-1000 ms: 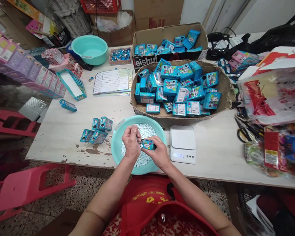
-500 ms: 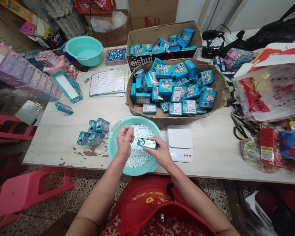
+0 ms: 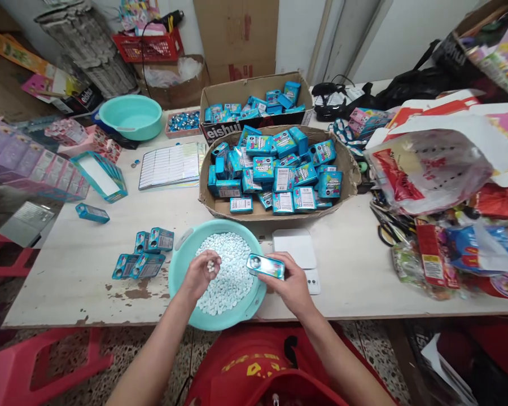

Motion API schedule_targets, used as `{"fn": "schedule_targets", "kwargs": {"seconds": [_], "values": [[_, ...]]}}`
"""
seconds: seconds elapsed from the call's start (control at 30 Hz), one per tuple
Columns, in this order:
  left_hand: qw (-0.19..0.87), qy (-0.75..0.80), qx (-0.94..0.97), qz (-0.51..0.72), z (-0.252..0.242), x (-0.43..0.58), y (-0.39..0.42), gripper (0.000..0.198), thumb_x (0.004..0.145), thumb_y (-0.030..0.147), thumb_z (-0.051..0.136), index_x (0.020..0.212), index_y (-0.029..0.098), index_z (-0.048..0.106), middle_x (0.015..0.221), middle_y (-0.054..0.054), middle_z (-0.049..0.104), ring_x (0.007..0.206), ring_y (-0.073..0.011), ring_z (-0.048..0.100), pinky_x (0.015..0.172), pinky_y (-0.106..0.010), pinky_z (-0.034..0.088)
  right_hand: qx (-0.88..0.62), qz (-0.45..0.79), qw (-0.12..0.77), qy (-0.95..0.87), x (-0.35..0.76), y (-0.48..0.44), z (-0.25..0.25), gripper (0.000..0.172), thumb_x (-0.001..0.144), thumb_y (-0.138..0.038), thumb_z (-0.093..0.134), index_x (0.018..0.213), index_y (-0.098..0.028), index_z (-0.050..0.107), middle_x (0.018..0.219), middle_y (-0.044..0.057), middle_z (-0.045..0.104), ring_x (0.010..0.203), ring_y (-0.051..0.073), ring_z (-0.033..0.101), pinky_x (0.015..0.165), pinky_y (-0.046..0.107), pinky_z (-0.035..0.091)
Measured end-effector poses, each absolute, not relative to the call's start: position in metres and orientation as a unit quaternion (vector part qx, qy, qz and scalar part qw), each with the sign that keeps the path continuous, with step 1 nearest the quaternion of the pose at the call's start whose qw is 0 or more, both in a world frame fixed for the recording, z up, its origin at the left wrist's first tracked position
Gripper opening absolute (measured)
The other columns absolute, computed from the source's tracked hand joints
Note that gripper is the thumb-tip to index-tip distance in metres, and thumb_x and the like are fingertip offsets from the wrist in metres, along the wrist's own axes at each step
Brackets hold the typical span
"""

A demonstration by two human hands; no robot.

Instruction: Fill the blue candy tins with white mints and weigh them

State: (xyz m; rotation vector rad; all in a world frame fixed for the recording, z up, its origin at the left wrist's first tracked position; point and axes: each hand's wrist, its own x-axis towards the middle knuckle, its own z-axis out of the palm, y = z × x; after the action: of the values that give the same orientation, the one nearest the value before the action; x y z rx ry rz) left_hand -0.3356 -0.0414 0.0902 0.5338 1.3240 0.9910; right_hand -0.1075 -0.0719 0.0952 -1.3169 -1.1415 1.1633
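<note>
On the chipped table [image 3: 355, 270], a basin [image 3: 182, 282] of pellets [image 3: 228, 276]; below, speckled floor [image 3: 372, 344].

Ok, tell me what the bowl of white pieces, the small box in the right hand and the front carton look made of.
Bowl: likely plastic, smooth, evenly coloured turquoise. Small box: probably tin, glossy, with bright glare, though coated card is possible. Carton: cardboard, matte brown, with ragged cut edges.

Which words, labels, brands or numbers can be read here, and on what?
"CARAMELO MACIZO": blue packs in the front carton.
"eishui": rear carton, left box, upper-right box.
Too small or blurred: text on the printed sheet, red apron, clear bag; packs' fine print.
Display of the scale: hidden behind the right hand.
</note>
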Motion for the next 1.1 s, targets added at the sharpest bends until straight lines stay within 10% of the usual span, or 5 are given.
{"fn": "schedule_targets", "kwargs": {"seconds": [0.17, 0.37, 0.57, 0.93, 1.1], "values": [[0.609, 0.626, 0.327, 0.361, 0.094, -0.321, 0.004, 0.041, 0.068, 0.055, 0.065, 0.064, 0.015, 0.056, 0.043, 0.010, 0.022, 0.037, -0.0038, 0.018, 0.038, -0.018, 0.013, -0.628, 0.376, 0.541, -0.415, -0.056, -0.063, 0.061, 0.036, 0.063, -0.036, 0.079, 0.094, -0.021, 0.070, 0.096, 0.006, 0.063, 0.092, 0.022, 0.062, 0.081, 0.036, 0.051], [0.203, 0.704, 0.670, 0.117, 0.099, -0.252, 0.122, 0.025, 0.083, 0.040, 0.055, 0.095, 0.021, 0.065, 0.073, -0.005, 0.066, 0.074, -0.0208, 0.062, 0.064, -0.028, 0.042, -0.648, 0.338, 0.551, -0.403, -0.037, -0.043, 0.006, 0.039, 0.062, -0.042, 0.077, 0.093, -0.020, 0.069, 0.093, 0.006, 0.063, 0.090, 0.022, 0.062, 0.083, 0.039, 0.052], [0.040, 0.635, 0.761, -0.130, 0.075, -0.219, 0.178, 0.057, 0.089, 0.029, 0.045, 0.139, 0.002, 0.036, 0.098, -0.025, 0.067, 0.096, -0.0348, 0.064, 0.078, -0.040, 0.044, -0.656, 0.353, 0.525, -0.412, -0.030, -0.057, -0.006, 0.058, 0.067, -0.043, 0.074, 0.118, -0.020, 0.058, 0.117, 0.011, 0.056, 0.113, 0.027, 0.054, 0.097, 0.047, 0.046], [-0.001, 0.590, 0.802, -0.095, 0.086, -0.190, 0.203, 0.036, 0.084, 0.006, 0.030, 0.107, 0.003, 0.058, 0.101, -0.026, 0.064, 0.102, -0.0350, 0.060, 0.079, -0.042, 0.040, -0.708, 0.269, 0.540, -0.367, 0.022, -0.082, 0.044, 0.033, 0.078, -0.037, 0.066, 0.106, -0.019, 0.061, 0.109, 0.009, 0.057, 0.102, 0.022, 0.058, 0.088, 0.045, 0.052], [-0.024, 0.689, 0.724, 0.030, 0.148, -0.231, 0.131, 0.027, 0.082, 0.024, 0.042, 0.096, 0.013, 0.062, 0.080, -0.015, 0.065, 0.080, -0.0283, 0.062, 0.069, -0.035, 0.039, -0.649, 0.115, 0.549, -0.514, -0.025, -0.076, 0.094, 0.029, 0.084, -0.023, 0.061, 0.113, -0.023, 0.058, 0.104, 0.007, 0.060, 0.103, 0.022, 0.058, 0.091, 0.045, 0.051]]}}
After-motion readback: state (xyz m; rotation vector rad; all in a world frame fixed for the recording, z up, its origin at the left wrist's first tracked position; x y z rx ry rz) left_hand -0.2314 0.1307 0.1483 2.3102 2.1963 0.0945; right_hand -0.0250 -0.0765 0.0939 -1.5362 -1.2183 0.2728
